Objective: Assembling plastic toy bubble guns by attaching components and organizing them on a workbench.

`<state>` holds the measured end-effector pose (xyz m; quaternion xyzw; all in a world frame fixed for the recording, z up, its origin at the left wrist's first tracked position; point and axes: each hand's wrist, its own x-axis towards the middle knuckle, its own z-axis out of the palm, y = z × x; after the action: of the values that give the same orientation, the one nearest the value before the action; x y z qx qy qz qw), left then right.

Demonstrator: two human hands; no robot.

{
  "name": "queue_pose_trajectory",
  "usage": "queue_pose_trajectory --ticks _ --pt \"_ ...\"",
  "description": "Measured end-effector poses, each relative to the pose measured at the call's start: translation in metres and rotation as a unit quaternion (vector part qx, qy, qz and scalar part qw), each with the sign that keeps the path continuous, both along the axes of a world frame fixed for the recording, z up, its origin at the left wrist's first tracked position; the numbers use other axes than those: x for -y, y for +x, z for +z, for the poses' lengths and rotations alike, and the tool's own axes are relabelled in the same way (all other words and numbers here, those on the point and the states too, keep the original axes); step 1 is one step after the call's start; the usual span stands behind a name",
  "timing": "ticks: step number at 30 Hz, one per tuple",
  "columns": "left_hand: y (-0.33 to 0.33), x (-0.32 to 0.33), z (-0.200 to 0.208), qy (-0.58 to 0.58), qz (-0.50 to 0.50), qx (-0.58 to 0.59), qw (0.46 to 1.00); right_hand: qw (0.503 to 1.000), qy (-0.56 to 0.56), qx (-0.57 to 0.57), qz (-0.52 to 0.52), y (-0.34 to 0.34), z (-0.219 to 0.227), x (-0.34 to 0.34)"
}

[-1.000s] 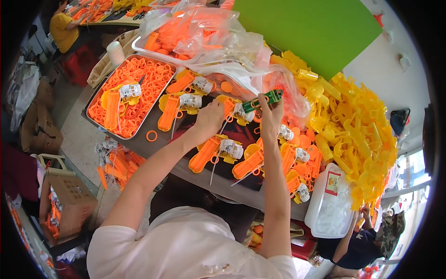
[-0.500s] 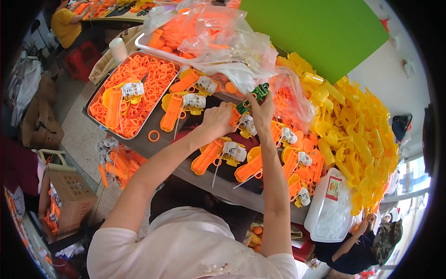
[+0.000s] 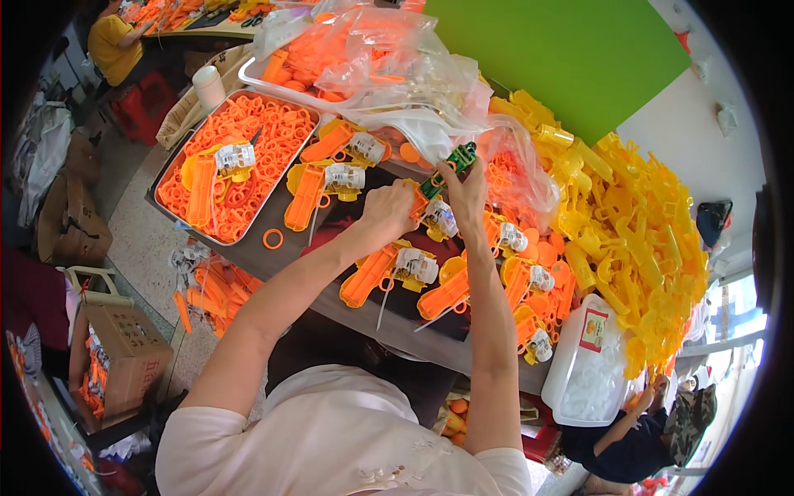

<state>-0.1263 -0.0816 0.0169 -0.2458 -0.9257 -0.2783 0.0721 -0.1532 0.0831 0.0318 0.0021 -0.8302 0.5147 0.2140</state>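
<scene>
Grey worktable (image 3: 263,253): L hand (image 3: 387,212) closed on orange plastic assy (image 3: 413,200) w/ white-wrapped barrel (image 3: 442,218), btwn both hands; R hand (image 3: 468,192) pinches green handheld piece (image 3: 452,168) nr assy's upper end, exact contact unclear. Prob. best: L steady, R aligned, light pressure.

A dark worktable (image 3: 430,343) is filling the middle of the room, and behind it a large, flat green panel (image 3: 562,58) is rising beside a whitish wall (image 3: 703,124). At the right side, bright windows (image 3: 736,322) are letting in a strong white light. On the left, a pale speckled floor (image 3: 132,207) is stretching back into a dimmer area. There, a red stool (image 3: 149,103) is standing near a second table (image 3: 198,31) with a light top. Closer, a cardboard box (image 3: 136,347) is sitting next to a pale frame (image 3: 99,285).
</scene>
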Motion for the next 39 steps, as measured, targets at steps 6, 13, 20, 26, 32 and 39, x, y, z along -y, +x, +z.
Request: queue_pose_trajectory --ticks 6,13,20,26,32,39 --pt "0.018 0.026 -0.005 0.025 0.007 -0.153 0.988 0.992 -0.113 -0.041 0.026 0.018 0.006 0.001" --pt "0.041 0.123 -0.023 -0.079 0.243 -0.138 0.957 0.976 -0.209 -0.026 0.047 0.031 0.025 0.014" --pt "0.059 0.134 -0.011 0.003 0.129 -0.028 0.991 0.962 -0.212 -0.010 0.174 0.005 0.010 0.104" --pt "0.051 0.118 -0.004 -0.035 0.176 -0.001 0.984 0.983 -0.103 0.030 0.148 0.008 0.011 0.134" --pt "0.043 0.118 -0.010 -0.044 0.164 -0.033 0.985 0.985 -0.093 0.025 0.146 0.004 0.015 0.139" --pt "0.042 0.119 -0.013 -0.031 0.159 -0.047 0.986 0.985 -0.055 0.018 0.163 -0.003 0.014 0.135"
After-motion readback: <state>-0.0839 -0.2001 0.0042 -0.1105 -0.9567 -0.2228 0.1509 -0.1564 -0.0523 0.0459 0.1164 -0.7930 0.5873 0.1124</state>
